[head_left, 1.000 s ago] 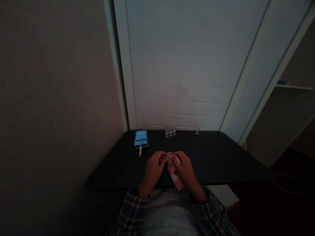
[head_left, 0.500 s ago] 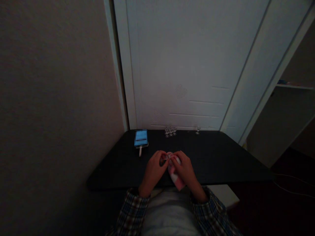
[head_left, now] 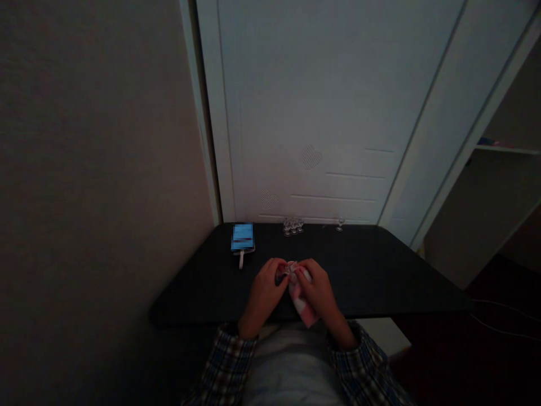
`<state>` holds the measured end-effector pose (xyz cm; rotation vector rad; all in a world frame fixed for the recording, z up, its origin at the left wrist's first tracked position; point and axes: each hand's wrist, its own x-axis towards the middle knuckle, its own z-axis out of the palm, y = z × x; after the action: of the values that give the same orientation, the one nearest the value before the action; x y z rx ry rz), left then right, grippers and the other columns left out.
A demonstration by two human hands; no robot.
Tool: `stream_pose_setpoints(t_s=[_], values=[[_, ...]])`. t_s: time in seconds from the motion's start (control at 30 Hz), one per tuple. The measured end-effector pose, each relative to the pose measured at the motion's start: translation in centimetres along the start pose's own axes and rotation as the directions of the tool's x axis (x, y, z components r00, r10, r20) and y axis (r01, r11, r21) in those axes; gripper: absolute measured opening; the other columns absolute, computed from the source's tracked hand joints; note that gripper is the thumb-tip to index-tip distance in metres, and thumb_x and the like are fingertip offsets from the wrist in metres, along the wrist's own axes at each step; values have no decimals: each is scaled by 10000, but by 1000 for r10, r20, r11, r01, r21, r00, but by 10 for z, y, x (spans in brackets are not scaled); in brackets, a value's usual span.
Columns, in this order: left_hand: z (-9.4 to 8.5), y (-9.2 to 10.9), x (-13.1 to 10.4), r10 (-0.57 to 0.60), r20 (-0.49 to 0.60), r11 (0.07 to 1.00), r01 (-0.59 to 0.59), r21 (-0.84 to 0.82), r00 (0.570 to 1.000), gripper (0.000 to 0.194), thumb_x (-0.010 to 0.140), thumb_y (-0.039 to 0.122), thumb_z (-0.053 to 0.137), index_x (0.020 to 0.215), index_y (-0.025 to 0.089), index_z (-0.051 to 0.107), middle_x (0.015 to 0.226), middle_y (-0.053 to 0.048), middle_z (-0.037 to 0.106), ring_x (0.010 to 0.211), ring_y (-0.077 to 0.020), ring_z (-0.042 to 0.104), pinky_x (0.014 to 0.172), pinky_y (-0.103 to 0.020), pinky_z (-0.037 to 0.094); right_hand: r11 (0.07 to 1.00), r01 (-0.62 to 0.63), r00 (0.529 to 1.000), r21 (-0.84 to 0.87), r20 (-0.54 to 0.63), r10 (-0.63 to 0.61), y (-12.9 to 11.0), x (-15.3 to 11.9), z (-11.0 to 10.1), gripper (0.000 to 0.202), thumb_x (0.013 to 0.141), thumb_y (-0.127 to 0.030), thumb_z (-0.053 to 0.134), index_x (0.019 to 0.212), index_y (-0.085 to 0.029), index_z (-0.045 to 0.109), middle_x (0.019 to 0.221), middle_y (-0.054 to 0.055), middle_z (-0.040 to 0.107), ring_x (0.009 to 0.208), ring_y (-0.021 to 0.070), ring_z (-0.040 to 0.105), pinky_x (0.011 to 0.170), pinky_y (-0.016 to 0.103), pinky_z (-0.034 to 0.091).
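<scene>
Both hands meet close together over the dark table's near half. With fingers curled and thumb pressed in, my left hand [head_left: 267, 286] grips a small clear glass [head_left: 288, 270], mostly covered by the fingers. My right hand [head_left: 316, 286] is closed on a pink and white cloth [head_left: 303, 309], whose upper part is bunched against the glass and whose lower end hangs toward my body. Dim light hides the exact fingertip contact.
At the table's [head_left: 363, 276] back edge, several small stemmed glasses [head_left: 292, 226] stand in a group, and one stemmed glass [head_left: 340, 224] stands apart to their right. A lit-screen device [head_left: 243, 237] with a white plug [head_left: 241, 259] lies at left. White panels rise behind.
Both hands stay in nearly the same place, the fingers shifting only slightly on the glass and cloth. Nothing else has visibly moved.
</scene>
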<state>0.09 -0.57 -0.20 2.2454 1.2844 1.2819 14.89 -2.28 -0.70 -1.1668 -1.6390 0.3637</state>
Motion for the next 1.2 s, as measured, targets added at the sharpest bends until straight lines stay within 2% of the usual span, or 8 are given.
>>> stream_pose_setpoints(t_s=[0.47,0.73,0.87,0.97,1.07,1.2], values=[[-2,1,-1,-7,18,999,6,41,1000,110,826,257,502,900,200,559,842,-15,575,795,-165,541,729,-290,430,1000,-2,1000,7,2,2,-2,1,-1,142,854,-252,478,843,-194,608,826,17,605,798,149,570,712,242,405],[-3,0,-1,6,15,998,-7,66,1000,239,900,280,355,855,192,572,857,-36,598,830,-171,561,746,-295,429,1000,12,1000,8,14,-12,-5,0,-1,140,854,-248,477,838,-197,606,828,18,606,793,149,567,709,245,411],[-2,1,-1,-22,-1,999,22,24,1000,156,844,298,479,938,202,557,829,-13,588,768,-157,561,706,-284,440,1000,19,1000,16,2,-19,-4,0,-2,140,853,-245,473,847,-195,603,832,22,605,795,153,565,711,250,412],[-1,1,-1,-44,-17,999,44,7,999,227,774,234,568,996,210,530,838,0,576,771,-154,557,704,-279,445,1000,4,1000,17,-10,-4,-3,0,-1,137,855,-239,470,846,-194,600,832,22,601,796,152,565,709,248,410],[0,0,-1,-19,-15,1000,19,10,1000,210,756,167,563,960,206,535,864,-4,577,810,-158,552,738,-285,437,1000,3,1000,15,-15,-2,-2,0,-1,138,861,-244,468,846,-194,596,833,19,601,799,150,565,712,245,405],[-1,-1,-1,4,2,1000,-4,24,1000,160,777,177,540,934,205,552,870,-11,584,824,-167,549,742,-291,431,1000,1,1000,10,-23,-1,-2,0,-1,140,860,-254,473,830,-193,596,820,17,603,788,151,564,706,245,402]])
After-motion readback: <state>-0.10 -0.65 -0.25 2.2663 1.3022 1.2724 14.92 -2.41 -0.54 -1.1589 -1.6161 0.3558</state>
